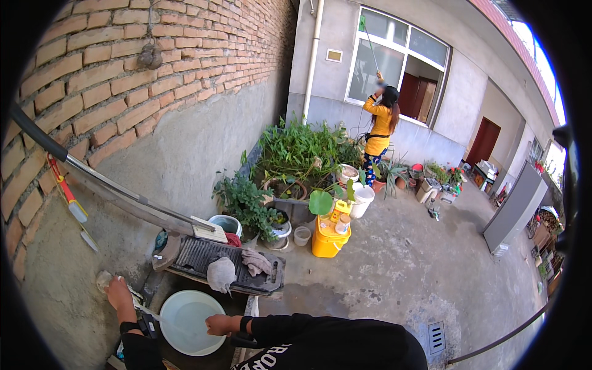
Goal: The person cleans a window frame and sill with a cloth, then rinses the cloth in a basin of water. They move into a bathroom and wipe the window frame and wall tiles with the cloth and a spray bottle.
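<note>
My left hand (120, 296) is at the tap (105, 280) low on the wall; how its fingers lie on it is hard to see. Water runs from there into a pale plastic basin (192, 322) that holds clear water. My right hand (219, 324) is curled over the basin's right rim; whether something small is inside it is not visible. Beyond the basin lies a dark washboard slab (203, 259), bearing a crumpled light grey cloth (221, 274) and a brownish cloth (256, 262). A flat mop with a metal pole (134, 194) and a white head (208, 230) leans across behind the slab.
A white bucket (236, 225), potted plants (245, 203) and a yellow bucket (325, 240) with bottles on its lid stand beyond. Another person (381, 120) wipes a window with a long-handled tool (371, 46). Brushes (74, 203) hang on the left wall. A drain grate (436, 337) lies right.
</note>
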`<state>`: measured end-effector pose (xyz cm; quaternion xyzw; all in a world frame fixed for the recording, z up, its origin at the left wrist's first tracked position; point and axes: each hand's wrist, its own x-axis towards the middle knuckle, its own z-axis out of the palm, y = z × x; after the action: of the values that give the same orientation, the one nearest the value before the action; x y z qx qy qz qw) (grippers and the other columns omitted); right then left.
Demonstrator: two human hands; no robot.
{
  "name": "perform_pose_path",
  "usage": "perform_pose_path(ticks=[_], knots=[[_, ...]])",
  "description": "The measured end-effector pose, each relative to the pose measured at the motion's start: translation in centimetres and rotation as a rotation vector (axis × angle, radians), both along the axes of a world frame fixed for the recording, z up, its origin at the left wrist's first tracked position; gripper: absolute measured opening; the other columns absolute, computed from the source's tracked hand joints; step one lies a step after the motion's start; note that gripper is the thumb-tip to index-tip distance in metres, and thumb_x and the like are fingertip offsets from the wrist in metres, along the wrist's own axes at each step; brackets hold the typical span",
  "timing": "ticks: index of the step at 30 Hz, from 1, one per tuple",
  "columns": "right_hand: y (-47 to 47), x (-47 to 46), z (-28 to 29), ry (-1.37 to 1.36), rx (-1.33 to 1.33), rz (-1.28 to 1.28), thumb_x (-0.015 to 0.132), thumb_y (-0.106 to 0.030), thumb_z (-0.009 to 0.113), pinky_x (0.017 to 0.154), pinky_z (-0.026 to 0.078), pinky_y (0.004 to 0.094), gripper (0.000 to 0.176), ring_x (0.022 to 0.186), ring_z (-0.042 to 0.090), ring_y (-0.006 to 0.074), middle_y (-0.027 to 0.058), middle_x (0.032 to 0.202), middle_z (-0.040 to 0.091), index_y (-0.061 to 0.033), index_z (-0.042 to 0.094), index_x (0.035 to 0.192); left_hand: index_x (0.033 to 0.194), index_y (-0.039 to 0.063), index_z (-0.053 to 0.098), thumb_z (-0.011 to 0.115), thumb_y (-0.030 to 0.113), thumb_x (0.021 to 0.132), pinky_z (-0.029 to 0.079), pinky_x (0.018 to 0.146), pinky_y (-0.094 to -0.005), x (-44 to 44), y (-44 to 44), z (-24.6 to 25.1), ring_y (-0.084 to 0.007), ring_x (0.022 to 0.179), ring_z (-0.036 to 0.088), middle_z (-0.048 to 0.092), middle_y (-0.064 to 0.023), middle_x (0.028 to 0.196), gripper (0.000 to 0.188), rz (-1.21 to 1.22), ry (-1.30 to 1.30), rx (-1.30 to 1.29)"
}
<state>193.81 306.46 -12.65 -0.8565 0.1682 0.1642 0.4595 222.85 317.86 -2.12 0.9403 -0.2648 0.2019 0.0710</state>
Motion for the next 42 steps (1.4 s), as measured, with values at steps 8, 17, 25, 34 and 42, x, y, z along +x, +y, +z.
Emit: perform_pose_path(ticks=[8, 17, 25, 34, 42], knots=[[0.1, -0.2, 0.5, 0.008, -0.005, 0.010, 0.081, -0.020, 0.053, 0.051, 0.053, 0.0427, 0.033, 0.054, 0.064, 0.0333, 0.0214, 0.081, 0.065, 0.0056, 0.058, 0.100, 0.098, 0.004, 0.063, 0.052, 0.025, 0.095, 0.047, 0.083, -0.0415, 0.3, 0.2, -0.2, -0.0323, 0.083, 0.063, 0.066, -0.0142, 0.092, 0.024, -0.010, 0.005, 0.004], [-0.3, 0.2, -1.4, 0.043, -0.013, 0.049, 0.084, -0.025, 0.054, 0.045, 0.051, 0.0400, 0.028, 0.051, 0.064, 0.0299, 0.0185, 0.080, 0.063, 0.0021, 0.054, 0.094, 0.097, 0.003, 0.062, 0.053, 0.023, 0.093, 0.051, 0.073, -0.0443, -0.1, -0.1, 0.2, -0.0346, 0.086, 0.063, 0.067, -0.0158, 0.092, 0.023, -0.026, 0.103, -0.116], [-0.3, -0.4, -1.8, -0.103, -0.029, 0.107, 0.081, -0.010, 0.049, 0.056, 0.052, 0.0419, 0.017, 0.066, 0.066, 0.0330, 0.0179, 0.082, 0.064, -0.0025, 0.056, 0.095, 0.093, 0.003, 0.061, 0.055, 0.024, 0.091, 0.050, 0.069, -0.0466, -0.1, 0.3, 0.0, -0.0378, 0.081, 0.063, 0.066, -0.0189, 0.086, 0.021, -0.066, 0.064, -0.153], [0.7, 1.1, -1.3, -0.489, -0.138, -0.141, 0.091, -0.012, 0.042, 0.069, 0.043, 0.0511, 0.013, 0.080, 0.058, 0.0440, 0.0219, 0.083, 0.062, -0.0066, 0.047, 0.101, 0.091, 0.003, 0.062, 0.055, 0.024, 0.091, 0.050, 0.070, -0.0472, -1.2, 0.0, 1.5, -0.0377, 0.081, 0.063, 0.066, -0.0193, 0.085, 0.022, -0.044, 0.092, -0.152], [-0.9, 4.5, 1.2, -0.682, -0.157, -0.125, 0.088, -0.004, 0.045, 0.065, 0.044, 0.0513, 0.008, 0.074, 0.056, 0.0458, 0.0236, 0.075, 0.057, -0.0066, 0.050, 0.094, 0.086, 0.005, 0.064, 0.051, 0.026, 0.090, 0.052, 0.070, -0.0454, 1.8, -0.1, -0.8, -0.0357, 0.081, 0.066, 0.067, -0.0185, 0.085, 0.025, -0.038, 0.093, -0.055]])
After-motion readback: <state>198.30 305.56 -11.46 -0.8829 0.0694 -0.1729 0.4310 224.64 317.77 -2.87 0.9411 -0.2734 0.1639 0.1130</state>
